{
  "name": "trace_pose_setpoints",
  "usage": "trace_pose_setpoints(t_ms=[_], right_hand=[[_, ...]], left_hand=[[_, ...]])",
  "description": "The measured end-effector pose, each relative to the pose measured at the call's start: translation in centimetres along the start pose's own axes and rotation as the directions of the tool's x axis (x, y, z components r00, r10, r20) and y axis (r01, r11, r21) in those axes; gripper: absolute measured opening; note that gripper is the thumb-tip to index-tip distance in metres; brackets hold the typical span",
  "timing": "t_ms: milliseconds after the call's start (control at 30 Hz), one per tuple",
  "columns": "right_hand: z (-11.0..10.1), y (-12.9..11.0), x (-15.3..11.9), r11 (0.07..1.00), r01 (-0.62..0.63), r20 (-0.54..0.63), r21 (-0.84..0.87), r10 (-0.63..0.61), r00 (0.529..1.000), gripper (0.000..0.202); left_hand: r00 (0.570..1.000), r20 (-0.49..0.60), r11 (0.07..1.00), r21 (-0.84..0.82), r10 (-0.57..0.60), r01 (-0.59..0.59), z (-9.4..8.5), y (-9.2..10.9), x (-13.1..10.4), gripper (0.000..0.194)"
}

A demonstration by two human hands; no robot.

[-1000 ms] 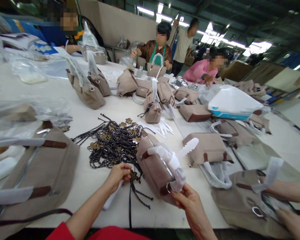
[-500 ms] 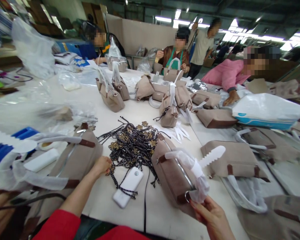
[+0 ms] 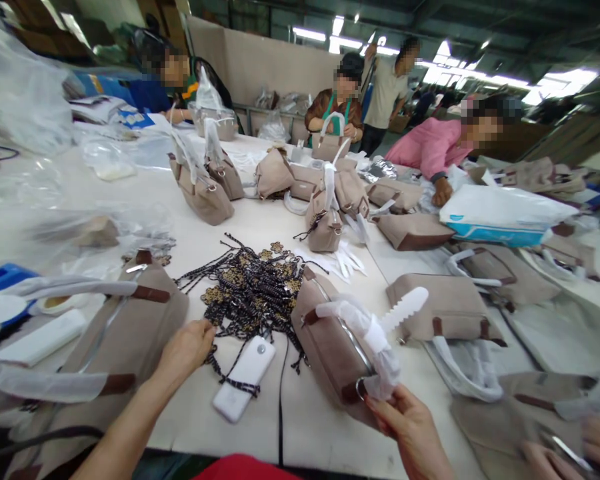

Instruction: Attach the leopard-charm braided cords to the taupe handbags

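Handbag (image 3: 325, 353) touches the right fingers (image 3: 386, 415) at its near end.

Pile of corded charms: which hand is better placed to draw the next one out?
Left, most likely: the left hand is curled at the near edge of the pile, while the right hand holds the bag at its end away from it.

A white-and-blue packet (image 3: 505, 217) lies near a co-worker in pink (image 3: 425, 148), with crumpled clear plastic (image 3: 111, 164) toward the left.
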State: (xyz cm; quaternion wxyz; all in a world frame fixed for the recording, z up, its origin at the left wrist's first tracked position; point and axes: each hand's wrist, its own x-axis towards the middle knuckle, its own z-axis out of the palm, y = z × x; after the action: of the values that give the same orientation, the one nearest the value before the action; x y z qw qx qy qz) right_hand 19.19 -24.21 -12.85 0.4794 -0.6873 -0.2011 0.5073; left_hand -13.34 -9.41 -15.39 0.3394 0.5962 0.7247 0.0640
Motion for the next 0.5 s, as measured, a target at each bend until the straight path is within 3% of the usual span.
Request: trace_pose_setpoints(t_ms=[33, 100, 200, 267, 333, 500], right_hand=[[0.0, -0.2, 0.0, 1.0, -0.01, 0.025, -0.002, 0.01, 1.0, 0.035], [0.0, -0.6, -0.1, 1.0, -0.025, 0.067, 0.009, 0.024, 0.997, 0.034], [0.0, -0.8, -0.2, 0.999, -0.033, 0.098, 0.034, 0.03, 0.995, 0.032], [0.1, -0.7, -0.3, 0.998, -0.024, 0.101, 0.049, 0.019, 0.995, 0.032], [0.1, -0.4, -0.3, 0.997, -0.001, 0.112, 0.077, -0.008, 0.994, 0.032], [-0.1, 0.3, -0.7, 0.993, 0.073, 0.161, 0.091, -0.087, 0.983, 0.032]], left_hand=[[0.995, 0.076, 0.998, -0.034, 0.06, -0.058, 1.1, 1.4, -1.2, 0.016], [0.946, 0.254, 0.974, -0.158, 0.202, -0.165, 4.0, 4.5, -3.8, 0.016], [0.807, 0.428, 0.866, -0.462, 0.407, -0.192, 8.7, 8.9, -7.6, 0.021], [0.797, 0.412, 0.785, -0.607, 0.442, -0.122, 10.9, 11.3, -9.2, 0.027], [0.821, 0.391, 0.716, -0.697, 0.416, -0.031, 12.1, 13.1, -9.8, 0.03], [0.787, 0.481, 0.653, -0.745, 0.387, 0.134, 12.6, 15.1, -9.2, 0.016]])
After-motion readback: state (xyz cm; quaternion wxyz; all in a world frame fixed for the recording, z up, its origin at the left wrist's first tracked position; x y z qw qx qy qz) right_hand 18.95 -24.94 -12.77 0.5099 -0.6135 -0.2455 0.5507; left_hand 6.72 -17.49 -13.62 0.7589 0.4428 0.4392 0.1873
